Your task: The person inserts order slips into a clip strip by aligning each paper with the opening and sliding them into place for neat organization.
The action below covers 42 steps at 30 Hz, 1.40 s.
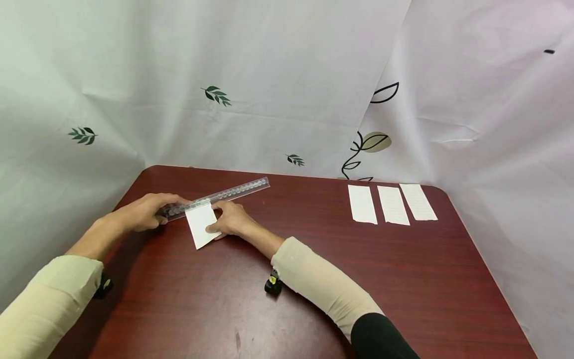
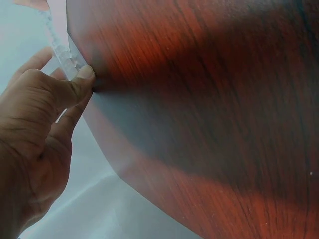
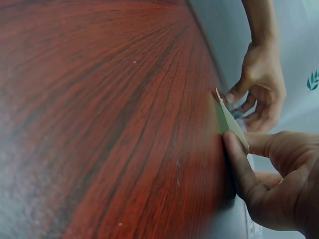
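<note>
A clear plastic ruler (image 1: 242, 189) with a wavy row down its middle lies slantwise toward the back left of the table. My left hand (image 1: 145, 212) holds its left end; in the left wrist view the thumb and fingers pinch the ruler (image 2: 66, 60). A white piece of paper (image 1: 199, 225) meets the ruler along its upper edge. My right hand (image 1: 233, 219) pinches the paper's right side, thumb on top. From the right wrist, the paper (image 3: 232, 122) looks tilted up off the table, its far edge close to the left hand (image 3: 264, 82).
Three white paper strips (image 1: 362, 204) lie side by side at the back right of the dark red wooden table (image 1: 287, 319). A pale curtain (image 1: 278, 60) with leaf prints hangs behind and around the table. Dark wrist devices (image 1: 272, 284) sit under both forearms.
</note>
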Tool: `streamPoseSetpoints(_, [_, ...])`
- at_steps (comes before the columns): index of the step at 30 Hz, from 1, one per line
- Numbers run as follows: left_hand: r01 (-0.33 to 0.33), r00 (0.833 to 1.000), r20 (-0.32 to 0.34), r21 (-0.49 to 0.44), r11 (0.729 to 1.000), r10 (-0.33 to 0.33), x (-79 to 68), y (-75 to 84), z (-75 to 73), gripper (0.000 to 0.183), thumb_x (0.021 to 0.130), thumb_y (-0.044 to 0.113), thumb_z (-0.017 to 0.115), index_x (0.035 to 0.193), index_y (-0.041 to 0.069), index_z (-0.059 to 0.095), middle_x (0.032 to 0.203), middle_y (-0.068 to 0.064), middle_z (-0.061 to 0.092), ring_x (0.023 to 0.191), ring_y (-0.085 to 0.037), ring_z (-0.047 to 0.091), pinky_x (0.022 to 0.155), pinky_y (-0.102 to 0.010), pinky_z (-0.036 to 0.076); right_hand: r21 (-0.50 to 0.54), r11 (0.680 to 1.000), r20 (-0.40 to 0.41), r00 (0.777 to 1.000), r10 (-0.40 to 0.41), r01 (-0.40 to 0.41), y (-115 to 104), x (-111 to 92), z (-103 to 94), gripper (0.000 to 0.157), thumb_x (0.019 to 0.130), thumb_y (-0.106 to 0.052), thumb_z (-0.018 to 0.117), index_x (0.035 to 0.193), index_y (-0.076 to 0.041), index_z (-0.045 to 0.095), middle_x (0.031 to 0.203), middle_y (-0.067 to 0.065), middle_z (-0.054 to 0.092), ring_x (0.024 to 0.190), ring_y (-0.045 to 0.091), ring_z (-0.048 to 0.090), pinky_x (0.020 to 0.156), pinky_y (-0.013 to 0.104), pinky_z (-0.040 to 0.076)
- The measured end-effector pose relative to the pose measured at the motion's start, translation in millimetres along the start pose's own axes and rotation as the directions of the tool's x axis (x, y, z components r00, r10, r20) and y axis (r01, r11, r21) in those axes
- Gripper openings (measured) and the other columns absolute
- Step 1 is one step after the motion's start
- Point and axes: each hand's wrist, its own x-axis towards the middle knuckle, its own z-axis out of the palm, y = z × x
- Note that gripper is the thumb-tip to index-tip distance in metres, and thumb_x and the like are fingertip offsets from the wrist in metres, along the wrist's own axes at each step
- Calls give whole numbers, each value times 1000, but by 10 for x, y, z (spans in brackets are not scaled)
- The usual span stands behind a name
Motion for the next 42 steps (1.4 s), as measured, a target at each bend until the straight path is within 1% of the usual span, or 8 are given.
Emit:
streamPoseSetpoints(4, [12, 1000, 0, 4, 1000, -12, -16, 11, -2, 75, 84, -20, 75, 147, 20, 72, 138, -7, 77, 111, -22, 66, 91, -39, 55, 2, 1000, 24, 1000, -11, 11, 16, 52, 26, 67, 88, -6, 94, 150, -14, 71, 145, 21, 71, 84, 26, 85, 64, 32, 67])
streamPoseSetpoints(8, [8, 1000, 0, -4, 1000, -8, -13, 21, -5, 73, 84, -19, 76, 146, 18, 71, 137, -9, 77, 111, -23, 66, 90, -40, 55, 92, 996, 42, 999, -18, 14, -48, -36, 41, 66, 88, 0, 92, 149, -9, 70, 147, 28, 68, 68, 28, 83, 59, 32, 66])
streamPoseSetpoints(12, [13, 1000, -3, -3, 1000, -13, -12, 34, -8, 74, 83, -20, 76, 147, 18, 72, 139, -10, 77, 111, -24, 67, 91, -42, 55, 140, 990, 46, 999, -19, 13, -113, -114, 49, 68, 88, 4, 91, 151, -6, 68, 150, 31, 64, 71, 33, 84, 60, 33, 66])
streamPoseSetpoints(20, [20, 1000, -14, -1, 1000, -20, -10, 25, -3, 78, 81, -21, 75, 147, 20, 72, 139, -10, 76, 107, -24, 65, 88, -41, 54, 17, 1000, 38, 999, -10, 10, 22, 161, 164, 66, 86, -7, 96, 147, -18, 73, 138, 17, 75, 69, 25, 82, 60, 32, 66])
streamPoseSetpoints(26, [19, 1000, -23, -19, 1000, -19, -22, 17, -5, 80, 79, -23, 73, 147, 20, 72, 136, -10, 75, 102, -21, 62, 84, -35, 50, -140, 990, 33, 999, -15, 20, 98, 322, 259, 73, 82, -26, 102, 149, -31, 72, 145, 1, 75, 76, 9, 76, 66, 24, 63])
streamPoseSetpoints(31, [25, 1000, -4, -23, 999, -25, -9, 29, -11, 79, 81, -22, 75, 148, 19, 71, 138, -13, 74, 103, -23, 62, 84, -37, 50, -37, 999, 60, 998, 10, -8, 38, 250, 270, 76, 84, -17, 100, 153, -25, 69, 160, 12, 65, 66, 19, 79, 61, 30, 65])
streamPoseSetpoints(37, [49, 999, 12, -25, 999, -48, -9, 45, -28, 76, 84, -20, 78, 149, 18, 70, 141, -15, 74, 106, -25, 64, 86, -41, 52, -137, 990, 54, 998, -21, 29, 64, 295, 278, 78, 84, -26, 101, 154, -31, 68, 159, 1, 67, 66, 10, 74, 62, 23, 62])
streamPoseSetpoints(42, [55, 998, 13, -31, 998, -55, -13, 45, -21, 77, 83, -21, 76, 149, 17, 70, 143, -16, 74, 110, -26, 66, 88, -42, 53, -72, 997, 75, 997, -21, 26, 113, 383, 324, 79, 84, -18, 100, 155, -27, 68, 163, 8, 63, 58, 13, 76, 58, 27, 64])
